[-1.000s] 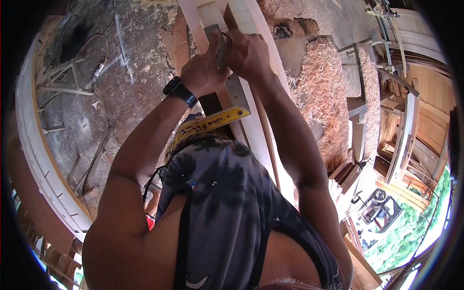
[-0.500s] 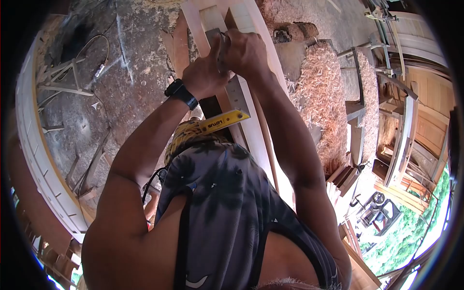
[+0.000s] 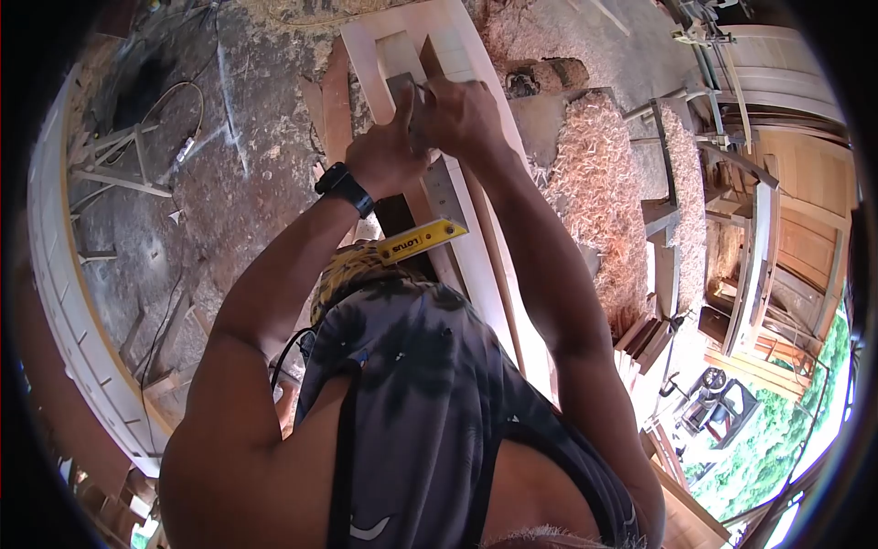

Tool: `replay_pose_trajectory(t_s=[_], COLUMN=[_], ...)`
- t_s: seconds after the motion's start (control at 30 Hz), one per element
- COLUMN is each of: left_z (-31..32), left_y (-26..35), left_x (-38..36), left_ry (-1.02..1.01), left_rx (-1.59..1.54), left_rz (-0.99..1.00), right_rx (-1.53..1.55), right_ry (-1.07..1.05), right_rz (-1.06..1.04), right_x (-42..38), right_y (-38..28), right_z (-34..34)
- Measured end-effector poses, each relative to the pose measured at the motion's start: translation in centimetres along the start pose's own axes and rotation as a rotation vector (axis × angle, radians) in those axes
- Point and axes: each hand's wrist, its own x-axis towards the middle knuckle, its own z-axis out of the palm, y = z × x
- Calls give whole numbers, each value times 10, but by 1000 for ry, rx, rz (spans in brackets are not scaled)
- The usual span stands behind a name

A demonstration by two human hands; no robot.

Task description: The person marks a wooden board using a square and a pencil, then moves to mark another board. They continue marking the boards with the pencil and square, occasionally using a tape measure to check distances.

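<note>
Over the pale wooden piece [image 3: 457, 41], my left hand [image 3: 389, 156] and my right hand [image 3: 462, 114] are close together at the top centre. Both are closed around a flat grey piece [image 3: 402, 87], whose exact shape the fingers hide. A dark watch is on my left wrist. Below the hands lies a square with a yellow handle [image 3: 422, 240] marked LOTUS; its metal blade [image 3: 444, 192] runs up toward the hands along the wood. A brown pointed wooden strip [image 3: 430, 59] shows just above my right hand.
Wood shavings [image 3: 599, 201] are heaped to the right. Stacked boards and wooden panels [image 3: 805, 174] stand at the far right, with a machine [image 3: 713, 403] below them. A long white panel [image 3: 69, 274] curves along the left, near a small wooden frame [image 3: 137, 160].
Both hands and the grey piece appear slightly lower in view, and more of the pale wood shows above them. The yellow handle has shifted slightly down and left in view.
</note>
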Motion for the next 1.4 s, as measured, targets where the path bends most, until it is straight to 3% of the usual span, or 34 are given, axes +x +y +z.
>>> replay_pose_trajectory(t_s=[0.23, 0.4, 0.8, 0.97, 1.17, 1.2, 1.27, 1.33, 1.37, 1.4], left_z=[1, 4, -4, -8, 4, 12, 21, 27, 27, 26], left_y=[-3, -7, 0, 4, 0, -2, -9, -15, -19, -22], left_x=[-2, -2, -4, -5, -4, -1, 1, -2, -6, -11], left_ry=[27, 47, 0, -33, 20, 104, 177, 196, 184, 146], left_rx=[-16, -15, 11, 19, -56, -72, -76, -463, -455, -722], left_rz=[11, 27, 39, 26, 53, 70, 103, 137, 139, 101], right_rx=[21, -5, -78, -93, -293, -322, -251, 2, 20, 41], right_ry=[-103, -34, 16, 0, -462, -520, -391, -1, 96, 195], right_rz=[-67, -171, -77, -41, 5, 55, 78, 283, 307, 335], right_x=[-84, -126, 10, 2, -101, -120, -162, -198, -216, -240], right_y=[-5, -2, 8, 1, -16, -23, -32, -40, -37, -29], right_z=[-40, -43, 0, -9, -64, -75, -90, -104, -107, -104])
